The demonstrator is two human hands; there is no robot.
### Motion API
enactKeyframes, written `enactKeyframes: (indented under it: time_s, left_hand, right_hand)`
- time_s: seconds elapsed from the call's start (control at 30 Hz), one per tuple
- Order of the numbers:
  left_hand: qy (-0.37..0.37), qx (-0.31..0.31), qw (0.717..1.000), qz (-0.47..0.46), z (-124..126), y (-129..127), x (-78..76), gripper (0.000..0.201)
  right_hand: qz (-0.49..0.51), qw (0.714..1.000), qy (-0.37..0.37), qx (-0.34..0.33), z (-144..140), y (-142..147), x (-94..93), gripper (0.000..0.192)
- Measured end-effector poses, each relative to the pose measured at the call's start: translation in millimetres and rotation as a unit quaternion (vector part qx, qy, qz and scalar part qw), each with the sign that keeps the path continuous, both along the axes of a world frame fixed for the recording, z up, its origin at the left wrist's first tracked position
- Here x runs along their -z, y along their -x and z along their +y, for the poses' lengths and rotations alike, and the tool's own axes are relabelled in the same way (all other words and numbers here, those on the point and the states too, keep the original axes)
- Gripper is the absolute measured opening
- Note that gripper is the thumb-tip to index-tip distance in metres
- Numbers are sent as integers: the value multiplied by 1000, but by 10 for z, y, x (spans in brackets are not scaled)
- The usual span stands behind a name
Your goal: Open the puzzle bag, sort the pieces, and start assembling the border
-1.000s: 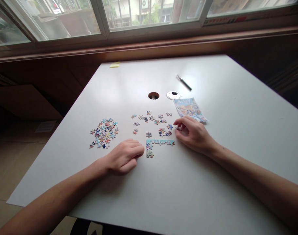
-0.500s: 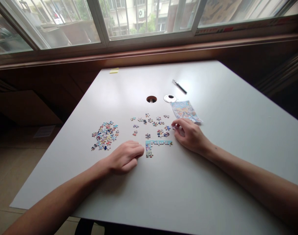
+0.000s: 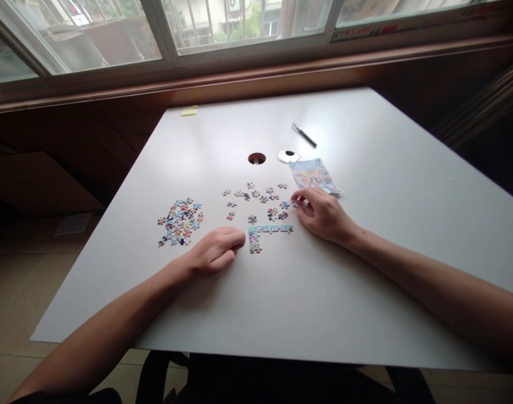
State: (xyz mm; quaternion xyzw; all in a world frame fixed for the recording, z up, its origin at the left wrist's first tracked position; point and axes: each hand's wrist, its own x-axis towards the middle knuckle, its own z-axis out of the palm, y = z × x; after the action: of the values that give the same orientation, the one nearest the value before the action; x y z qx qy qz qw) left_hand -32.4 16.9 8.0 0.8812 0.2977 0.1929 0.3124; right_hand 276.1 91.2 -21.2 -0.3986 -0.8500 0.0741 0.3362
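My right hand (image 3: 321, 213) rests on the table with thumb and fingers pinched round a small jigsaw puzzle piece (image 3: 296, 203), just below the printed picture sheet (image 3: 315, 175). To the left, my left hand (image 3: 218, 249) is closed, fingers curled under; whatever may be inside is hidden. Its knuckles lie close beside a joined corner of the jigsaw puzzle (image 3: 255, 241), which has a light blue top strip and a short left side. Several loose puzzle pieces (image 3: 263, 199) are spread just beyond this corner, between the hands.
A heap of puzzle pieces (image 3: 181, 221) lies on the white table (image 3: 366, 314) at the left. Farther back are a round cable hole (image 3: 257, 159), its silver cover (image 3: 288, 156), a pen (image 3: 304, 135) and a yellow sticky note (image 3: 189, 111). A window stands beyond the table.
The view has tipped down a little, so everything sits higher in the picture and more of the table's near edge shows. Both hands keep nearly the same place and pose.
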Motion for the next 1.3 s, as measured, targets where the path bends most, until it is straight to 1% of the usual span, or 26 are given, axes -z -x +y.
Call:
enactKeyframes:
  time_s: [0.37, 0.67, 1.03, 1.2, 1.3]
  left_hand:
    - [-6, -8, 1000, 0, -3, -7, -29, 8]
    - [-17, 10, 1000, 9, 11, 3, 13, 9]
    - [-14, 8, 1000, 15, 2, 8, 52, 10]
    - [-8, 6, 1000, 4, -12, 8, 18, 10]
    - [-7, -7, 1000, -6, -24, 7, 2, 9]
  right_hand:
    - [23, 999, 23, -3, -4, 9, -12, 29]
    - [17, 999, 42, 1, 2, -16, -13, 27]
    - [23, 998, 51, 1, -2, -25, 0, 28]
    - [18, 998, 57, 2, -6, -24, -6, 29]
    - [19, 998, 57, 1, -7, -20, -10, 29]
